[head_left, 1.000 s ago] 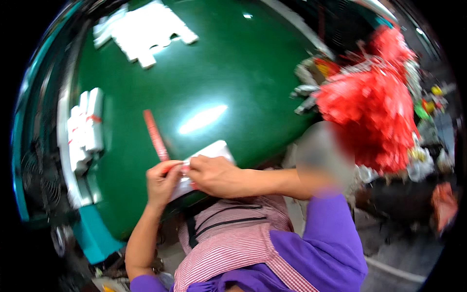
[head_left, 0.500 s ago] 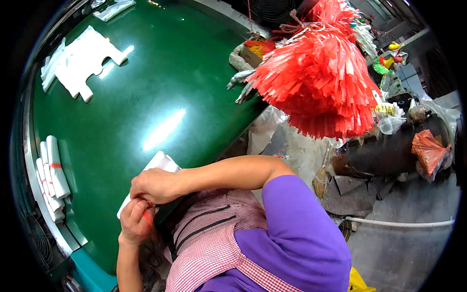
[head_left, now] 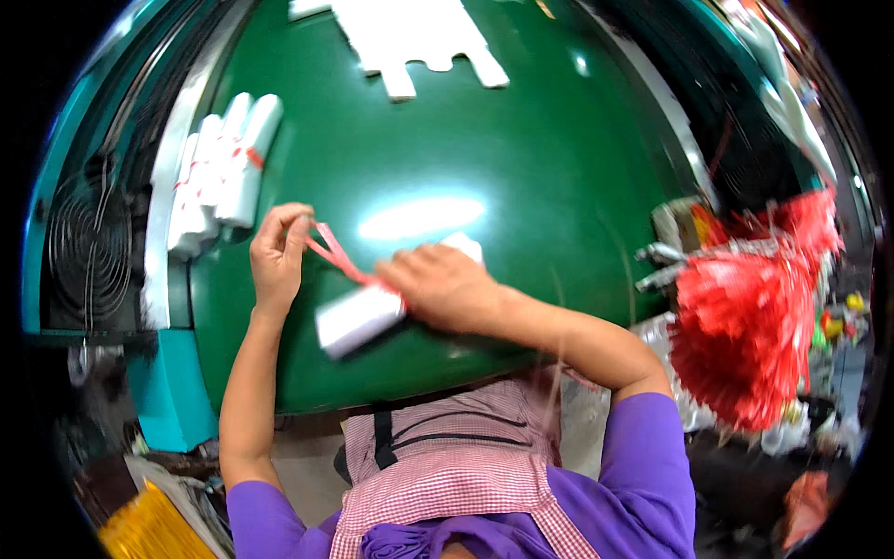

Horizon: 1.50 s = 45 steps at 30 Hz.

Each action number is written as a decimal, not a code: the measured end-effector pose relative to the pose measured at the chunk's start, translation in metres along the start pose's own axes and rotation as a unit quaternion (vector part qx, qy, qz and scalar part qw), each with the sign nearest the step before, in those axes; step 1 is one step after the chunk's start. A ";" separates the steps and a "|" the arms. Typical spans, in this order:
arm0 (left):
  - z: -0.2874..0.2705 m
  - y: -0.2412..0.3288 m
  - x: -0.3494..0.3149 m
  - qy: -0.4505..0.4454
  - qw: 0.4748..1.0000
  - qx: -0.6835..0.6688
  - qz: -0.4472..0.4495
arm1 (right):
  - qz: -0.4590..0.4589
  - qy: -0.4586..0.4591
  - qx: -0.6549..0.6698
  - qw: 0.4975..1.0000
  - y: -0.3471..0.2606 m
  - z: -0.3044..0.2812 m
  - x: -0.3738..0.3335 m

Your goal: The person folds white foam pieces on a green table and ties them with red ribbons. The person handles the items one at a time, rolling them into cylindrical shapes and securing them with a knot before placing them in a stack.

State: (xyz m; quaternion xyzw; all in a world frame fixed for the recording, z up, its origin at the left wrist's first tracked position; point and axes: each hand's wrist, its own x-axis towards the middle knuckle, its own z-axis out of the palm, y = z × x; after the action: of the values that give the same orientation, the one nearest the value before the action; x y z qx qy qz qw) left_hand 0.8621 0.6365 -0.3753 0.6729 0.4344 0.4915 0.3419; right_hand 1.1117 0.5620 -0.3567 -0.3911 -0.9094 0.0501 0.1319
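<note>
A red plastic strip (head_left: 335,253) runs taut from my left hand (head_left: 279,253) to a rolled bundle of white plastic bags (head_left: 358,321). My left hand is raised left of the bundle, its thumb and fingers pinched on the strip's loop. Over the middle of the bundle, my right hand (head_left: 442,284) is closed, slightly blurred, and covers the place where the strip meets the roll. Both ends of the bundle show beyond this hand. The bundle lies tilted at the near part of the green belt surface (head_left: 549,196).
Several tied white rolls (head_left: 223,168) with red strips lie along the left edge. Flat white bags (head_left: 410,37) with handle cutouts lie at the far end. A big bunch of red strips (head_left: 745,326) hangs at the right. A teal machine part (head_left: 172,391) stands at lower left.
The view has swung left. My hands, close together over the bundle before, are now apart; the left has drawn the red strip out to the left while the right stays at the bundle.
</note>
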 end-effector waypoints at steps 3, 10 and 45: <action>-0.026 0.000 0.010 0.122 0.969 0.162 0.139 | 0.195 0.142 0.148 0.959 0.029 0.006 0.076; -0.064 -0.059 0.050 0.065 0.839 0.512 0.173 | -0.071 0.202 -0.009 0.977 0.104 0.060 0.188; -0.008 0.057 -0.137 -0.386 0.860 0.225 0.248 | 0.100 0.080 0.087 0.988 0.045 0.005 -0.031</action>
State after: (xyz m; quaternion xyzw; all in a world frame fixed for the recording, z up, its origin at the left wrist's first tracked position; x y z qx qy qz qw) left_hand 0.8490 0.4881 -0.3725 0.9527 0.1854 0.1495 0.1886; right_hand 1.1621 0.5706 -0.3765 -0.4702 -0.8442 0.1107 0.2322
